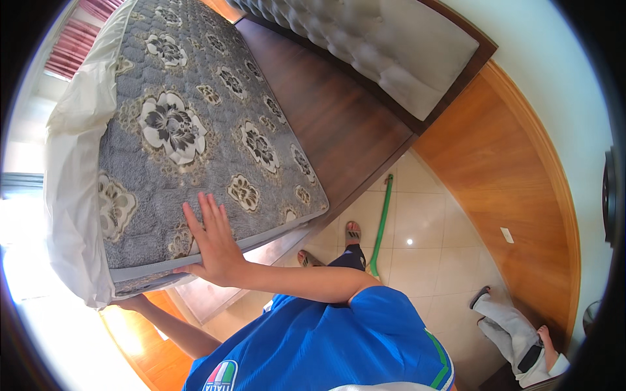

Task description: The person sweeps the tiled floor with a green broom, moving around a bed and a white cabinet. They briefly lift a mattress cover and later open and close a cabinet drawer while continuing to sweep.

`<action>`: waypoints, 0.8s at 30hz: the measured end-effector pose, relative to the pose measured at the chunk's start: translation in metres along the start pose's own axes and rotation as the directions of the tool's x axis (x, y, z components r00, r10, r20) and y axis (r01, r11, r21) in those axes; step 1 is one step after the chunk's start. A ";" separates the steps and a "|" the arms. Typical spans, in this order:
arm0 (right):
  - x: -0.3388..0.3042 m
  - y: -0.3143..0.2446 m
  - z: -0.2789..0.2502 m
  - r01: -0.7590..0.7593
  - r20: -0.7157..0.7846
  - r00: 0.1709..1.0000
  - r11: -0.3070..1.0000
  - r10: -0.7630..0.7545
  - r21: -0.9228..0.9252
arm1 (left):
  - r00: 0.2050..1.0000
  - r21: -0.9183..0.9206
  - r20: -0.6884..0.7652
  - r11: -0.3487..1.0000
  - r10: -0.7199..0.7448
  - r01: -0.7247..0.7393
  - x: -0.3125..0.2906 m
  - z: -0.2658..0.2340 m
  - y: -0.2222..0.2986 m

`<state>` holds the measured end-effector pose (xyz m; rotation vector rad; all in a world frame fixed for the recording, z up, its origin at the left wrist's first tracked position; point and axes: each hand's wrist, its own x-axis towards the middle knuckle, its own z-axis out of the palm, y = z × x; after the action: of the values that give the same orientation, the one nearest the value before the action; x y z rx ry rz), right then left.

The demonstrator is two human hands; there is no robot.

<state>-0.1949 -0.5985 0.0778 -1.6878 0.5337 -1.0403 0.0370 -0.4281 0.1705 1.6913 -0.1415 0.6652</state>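
A grey quilted mattress (pixel 215 169) with black, white and tan flower patterns stands tilted on the dark wooden bed base (pixel 345 111). Along its left side hangs a loose white sheet (pixel 75 176). My right hand (pixel 218 251) lies flat against the mattress face near its closest edge, fingers spread. Lower left, my left hand (pixel 134 302) reaches to the mattress's near corner, under the bottom of the sheet. Its fingers are hidden there, so their grip does not show.
A tufted grey headboard (pixel 391 52) rises behind the base. On the tiled floor (pixel 417 215), a long green handle (pixel 383 228) lies beside my sandalled feet. Wood panelling (pixel 508 176) lines the right wall. Another person in light trousers (pixel 512 326) is at the lower right.
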 end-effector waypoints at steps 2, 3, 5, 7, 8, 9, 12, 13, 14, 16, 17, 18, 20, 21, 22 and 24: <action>0.000 0.002 -0.007 0.006 0.012 1.000 1.000 -0.006 0.011 | 0.997 -0.043 0.070 0.999 -0.009 0.012 0.007 -0.005 -0.006; -0.001 0.003 -0.007 0.005 0.022 1.000 1.000 -0.005 0.011 | 0.994 -0.062 0.106 0.998 -0.020 0.027 0.006 -0.007 -0.008; -0.002 0.007 -0.009 0.028 0.022 0.999 1.000 -0.028 0.002 | 0.988 -0.057 0.153 0.998 0.025 -0.017 0.007 -0.008 -0.009; -0.002 0.007 -0.014 0.037 0.038 0.999 0.999 -0.037 0.004 | 0.985 -0.060 0.169 0.998 0.038 -0.028 0.005 -0.014 0.001; 0.000 0.006 -0.017 0.045 0.044 0.998 0.999 -0.045 0.005 | 0.986 -0.079 0.165 0.997 0.032 -0.019 0.006 -0.014 0.008; -0.001 0.012 -0.018 0.055 0.040 0.998 0.998 -0.054 -0.023 | 0.984 -0.117 0.175 0.993 0.011 0.010 0.003 -0.006 0.003; -0.003 0.015 -0.019 0.055 0.020 0.998 0.998 -0.055 -0.032 | 0.983 -0.146 0.184 0.989 0.001 0.026 -0.014 0.001 0.011; -0.003 0.017 -0.018 0.055 0.015 0.998 0.998 -0.054 -0.038 | 0.981 -0.161 0.195 0.987 0.006 0.026 -0.014 0.000 0.009; -0.003 0.018 -0.016 0.056 -0.002 0.998 0.998 -0.056 -0.031 | 0.981 -0.164 0.194 0.986 0.005 0.027 -0.013 0.000 0.008; -0.003 0.019 -0.013 0.059 -0.023 0.998 0.998 -0.060 -0.014 | 0.981 -0.178 0.192 0.984 0.004 0.031 -0.014 0.001 0.007; -0.005 0.019 -0.012 0.062 -0.034 0.998 0.998 -0.062 -0.008 | 0.979 -0.139 0.204 0.990 0.025 0.004 -0.015 0.000 0.006; -0.004 0.019 -0.012 0.059 -0.036 0.998 0.998 -0.059 -0.005 | 0.976 -0.105 0.212 0.994 0.051 -0.029 -0.016 0.000 0.010; -0.003 0.019 -0.011 0.053 -0.040 0.998 0.999 -0.053 -0.002 | 0.970 -0.101 0.236 0.994 0.063 -0.040 -0.013 -0.002 0.011; -0.003 0.019 -0.011 0.054 -0.038 0.998 0.998 -0.054 -0.012 | 0.965 -0.138 0.257 0.990 0.051 -0.015 -0.011 -0.002 0.010; -0.002 0.020 -0.012 0.054 -0.037 0.998 0.998 -0.055 -0.022 | 0.960 -0.174 0.278 0.985 0.039 0.011 -0.009 -0.003 0.009; -0.004 0.021 -0.010 0.057 -0.034 0.998 0.998 -0.058 -0.040 | 0.954 -0.214 0.300 0.976 0.023 0.044 -0.016 0.000 0.017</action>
<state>-0.2028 -0.6083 0.0575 -1.7307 0.5338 -1.1086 0.0167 -0.4358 0.1770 1.5683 -0.4076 0.3633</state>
